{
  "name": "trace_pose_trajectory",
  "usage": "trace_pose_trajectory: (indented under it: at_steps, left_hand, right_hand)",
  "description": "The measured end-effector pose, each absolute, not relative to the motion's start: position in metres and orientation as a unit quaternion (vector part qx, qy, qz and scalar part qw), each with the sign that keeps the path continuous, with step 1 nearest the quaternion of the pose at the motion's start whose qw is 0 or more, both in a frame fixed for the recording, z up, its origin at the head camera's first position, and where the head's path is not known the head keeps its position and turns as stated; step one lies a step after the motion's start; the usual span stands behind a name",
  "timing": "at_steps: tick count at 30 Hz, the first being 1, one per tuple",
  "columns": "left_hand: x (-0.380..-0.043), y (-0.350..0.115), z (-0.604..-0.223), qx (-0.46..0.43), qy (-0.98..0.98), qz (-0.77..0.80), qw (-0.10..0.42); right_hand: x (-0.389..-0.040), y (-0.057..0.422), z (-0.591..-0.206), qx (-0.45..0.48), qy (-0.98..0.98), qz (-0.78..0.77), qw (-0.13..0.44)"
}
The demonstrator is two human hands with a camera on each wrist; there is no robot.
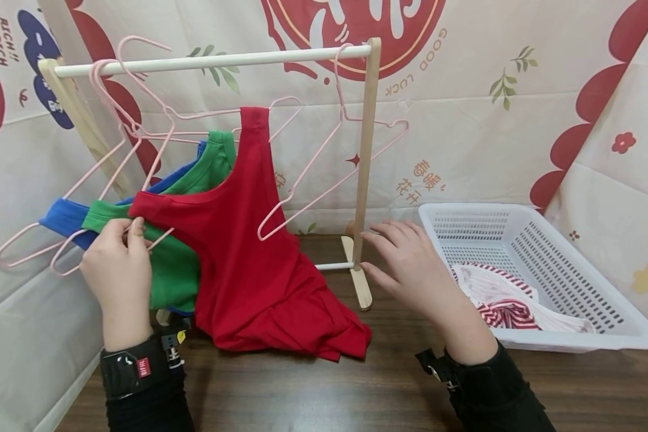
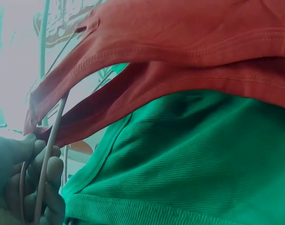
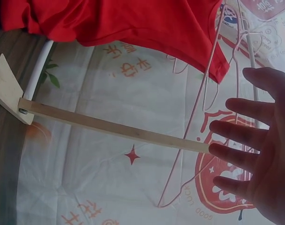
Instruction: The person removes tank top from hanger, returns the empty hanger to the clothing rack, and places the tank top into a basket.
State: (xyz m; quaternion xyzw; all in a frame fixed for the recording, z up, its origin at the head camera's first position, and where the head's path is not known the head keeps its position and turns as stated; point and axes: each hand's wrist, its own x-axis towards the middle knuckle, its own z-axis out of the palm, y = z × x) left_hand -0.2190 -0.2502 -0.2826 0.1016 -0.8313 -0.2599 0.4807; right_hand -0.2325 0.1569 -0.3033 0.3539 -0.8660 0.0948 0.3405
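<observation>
A red tank top (image 1: 248, 252) is draped on a pink clothes hanger (image 1: 168, 129), whose hook rises above the rack's white rod (image 1: 216, 62). My left hand (image 1: 120, 273) holds that hanger's lower left end, thumb and fingertips at the red shoulder strap. In the left wrist view, fingers (image 2: 53, 171) curl round the hanger wire under the strap. Behind the red top hang a green top (image 1: 175, 273) and a blue top (image 1: 67, 216), mostly hidden. My right hand (image 1: 410, 273), fingers spread and holding nothing, is beside the rack's right wooden post (image 1: 366, 162).
A bare pink hanger (image 1: 308, 180) hangs at the rod's right end. To the right stands a white perforated basket (image 1: 572, 339) containing red-and-white striped clothing (image 1: 510, 312). The rack's wooden foot (image 1: 362, 291) rests on the brown table (image 1: 302, 396), before a printed cloth backdrop.
</observation>
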Motion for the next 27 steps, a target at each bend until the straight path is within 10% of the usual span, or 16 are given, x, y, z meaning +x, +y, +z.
trace_pose_trajectory:
  at_steps: [27]
  left_hand:
    - [-0.207, -0.285, -0.287, 0.038, -0.851, -0.361, 0.38]
  right_hand:
    - [-0.234, 0.159, -0.301, 0.354, -0.868, 0.11, 0.331]
